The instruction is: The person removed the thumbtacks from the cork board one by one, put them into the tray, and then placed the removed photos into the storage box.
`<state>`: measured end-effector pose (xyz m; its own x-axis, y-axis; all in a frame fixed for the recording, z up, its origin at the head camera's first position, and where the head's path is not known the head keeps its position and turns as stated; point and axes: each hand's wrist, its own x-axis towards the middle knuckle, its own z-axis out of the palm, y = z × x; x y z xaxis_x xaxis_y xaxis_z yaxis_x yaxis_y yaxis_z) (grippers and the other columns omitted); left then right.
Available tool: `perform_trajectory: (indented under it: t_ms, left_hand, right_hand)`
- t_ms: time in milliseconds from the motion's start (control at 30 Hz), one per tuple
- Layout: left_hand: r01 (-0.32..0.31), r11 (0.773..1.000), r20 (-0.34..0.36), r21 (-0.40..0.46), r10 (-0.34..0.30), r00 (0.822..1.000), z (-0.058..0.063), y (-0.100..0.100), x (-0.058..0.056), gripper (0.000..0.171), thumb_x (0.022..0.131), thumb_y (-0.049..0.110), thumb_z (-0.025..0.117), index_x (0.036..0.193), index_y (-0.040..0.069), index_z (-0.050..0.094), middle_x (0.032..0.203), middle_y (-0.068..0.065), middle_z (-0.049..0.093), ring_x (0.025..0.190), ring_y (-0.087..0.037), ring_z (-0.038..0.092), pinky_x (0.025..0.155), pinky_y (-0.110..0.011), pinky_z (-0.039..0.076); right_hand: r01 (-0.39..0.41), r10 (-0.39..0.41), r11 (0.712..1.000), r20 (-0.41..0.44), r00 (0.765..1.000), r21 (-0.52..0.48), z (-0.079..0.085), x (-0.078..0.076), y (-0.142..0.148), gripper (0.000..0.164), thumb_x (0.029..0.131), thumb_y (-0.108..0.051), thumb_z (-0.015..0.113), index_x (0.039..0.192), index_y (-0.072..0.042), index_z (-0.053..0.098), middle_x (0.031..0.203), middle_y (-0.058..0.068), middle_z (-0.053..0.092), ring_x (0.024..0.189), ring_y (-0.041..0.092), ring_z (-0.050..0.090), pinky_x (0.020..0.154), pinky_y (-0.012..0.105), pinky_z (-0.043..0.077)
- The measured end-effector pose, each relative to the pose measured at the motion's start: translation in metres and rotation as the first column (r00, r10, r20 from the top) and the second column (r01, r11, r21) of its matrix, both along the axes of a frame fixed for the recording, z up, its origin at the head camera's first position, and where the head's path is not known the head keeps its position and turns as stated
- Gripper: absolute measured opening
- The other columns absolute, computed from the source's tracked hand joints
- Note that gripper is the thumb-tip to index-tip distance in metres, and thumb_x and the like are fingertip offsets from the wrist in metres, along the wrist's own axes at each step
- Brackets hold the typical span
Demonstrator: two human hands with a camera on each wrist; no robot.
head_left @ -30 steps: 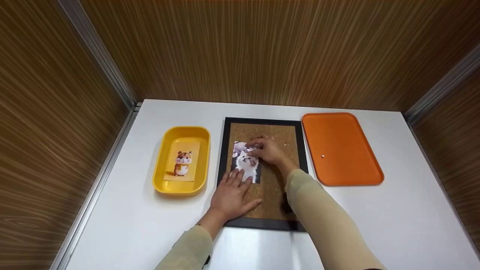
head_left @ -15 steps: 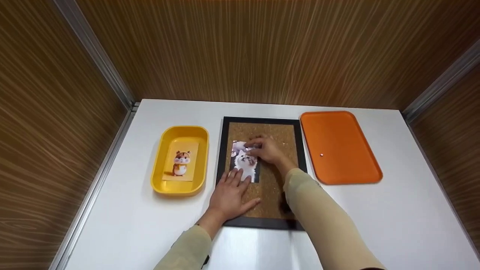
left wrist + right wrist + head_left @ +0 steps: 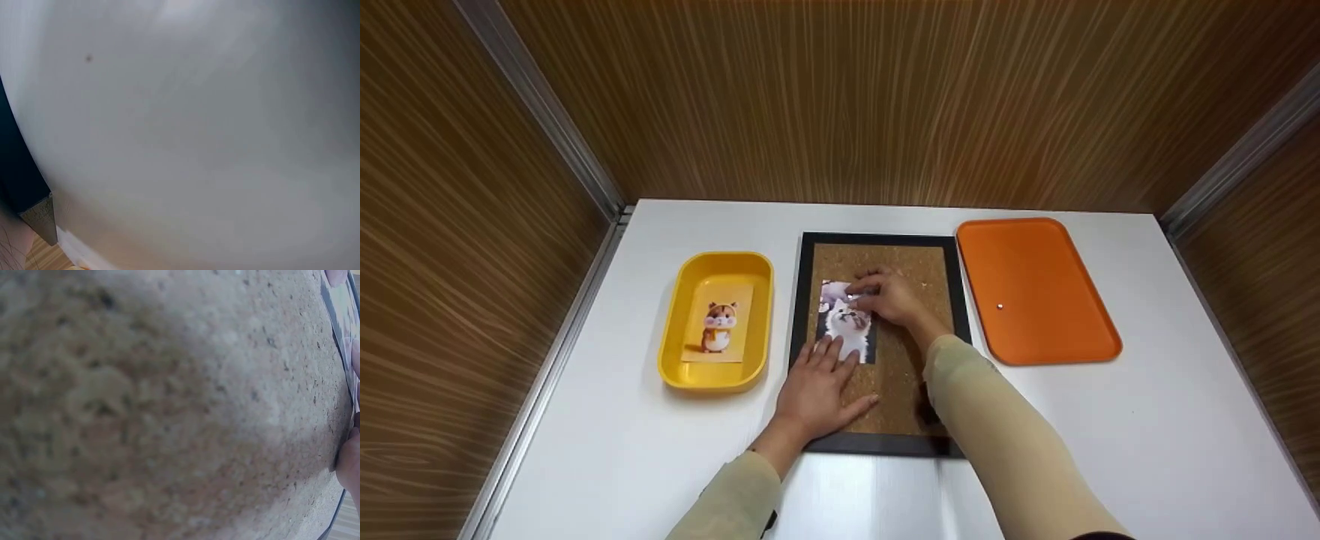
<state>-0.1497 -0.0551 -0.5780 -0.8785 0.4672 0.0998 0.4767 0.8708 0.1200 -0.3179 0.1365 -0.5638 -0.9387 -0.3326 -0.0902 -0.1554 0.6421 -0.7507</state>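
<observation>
A kitten photo (image 3: 849,321) lies on a cork board (image 3: 904,405) with a black frame. My left hand (image 3: 814,394) lies flat, fingers spread, its fingertips on the photo's lower edge and its palm over the frame. At the photo's top, my right hand (image 3: 896,301) has thumb and index finger around a small shiny thumbtack (image 3: 851,297), seemingly pinching it. Its point is hidden. The right wrist view catches part of the right hand (image 3: 350,464) at the photo's edge, beside blurred cork. Only table surface and a dark frame edge (image 3: 19,163) fill most of the left wrist view.
Left of the board, a yellow tray (image 3: 669,360) with raised sides holds a hamster card (image 3: 718,326). An orange tray (image 3: 1042,300) lies against the board's right side, with another small shiny tack (image 3: 1000,306) on it. Wood-grain walls (image 3: 840,105) enclose the white table (image 3: 607,450).
The head view has shifted slightly, so everything sits a little further left in it. Both hands keep their places on the photo and board; nothing else visibly moves.
</observation>
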Motion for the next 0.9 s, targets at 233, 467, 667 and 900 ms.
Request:
perform_trajectory:
  t_ms: [233, 467, 667, 900]
  left_hand:
    - [0.0, 1.0, 0.003, -0.003, 0.0, 1.0, -0.0002, -0.0008, -0.0001, 0.086, 0.1, 0.081, 0.033, 0.158, 0.021, 0.054, 0.167, -0.014, 0.041, 0.155, -0.034, 0.037, 0.128, -0.054, 0.025]
    - [0.003, 1.0, 0.0, -0.005, -0.003, 1.0, -0.0003, -0.0013, -0.0001, 0.087, 0.1, 0.082, 0.032, 0.158, 0.021, 0.054, 0.167, -0.015, 0.042, 0.154, -0.034, 0.037, 0.128, -0.054, 0.026]
    - [0.001, 1.0, 0.008, -0.005, -0.001, 1.0, 0.0008, -0.0007, 0.0004, 0.088, 0.1, 0.083, 0.031, 0.159, 0.021, 0.053, 0.167, -0.014, 0.041, 0.155, -0.034, 0.036, 0.128, -0.054, 0.024]
    - [0.0, 1.0, -0.008, -0.011, 0.0, 1.0, 0.001, -0.0005, 0.001, 0.088, 0.1, 0.083, 0.031, 0.158, 0.021, 0.055, 0.167, -0.014, 0.042, 0.155, -0.033, 0.037, 0.128, -0.053, 0.025]
  right_hand:
    - [0.003, -0.003, 1.0, 0.012, 1.0, -0.006, 0.001, -0.0005, -0.0013, 0.023, 0.094, -0.026, 0.084, 0.116, -0.021, 0.084, 0.149, 0.004, 0.059, 0.142, 0.031, 0.045, 0.121, 0.053, 0.034]
    - [0.006, -0.006, 1.0, 0.013, 1.0, -0.018, 0.0008, -0.0006, -0.0013, 0.022, 0.094, -0.026, 0.084, 0.115, -0.02, 0.083, 0.149, 0.005, 0.059, 0.142, 0.032, 0.046, 0.122, 0.053, 0.034]
    - [0.009, -0.009, 1.0, 0.013, 1.0, 0.0, 0.0012, -0.0001, -0.0013, 0.021, 0.094, -0.028, 0.084, 0.113, -0.02, 0.081, 0.149, 0.004, 0.059, 0.142, 0.031, 0.047, 0.122, 0.053, 0.034]
    - [-0.011, 0.011, 1.0, 0.008, 1.0, 0.016, 0.001, -0.0011, -0.0014, 0.019, 0.094, -0.024, 0.083, 0.112, -0.018, 0.08, 0.149, 0.006, 0.058, 0.142, 0.033, 0.046, 0.122, 0.054, 0.034]
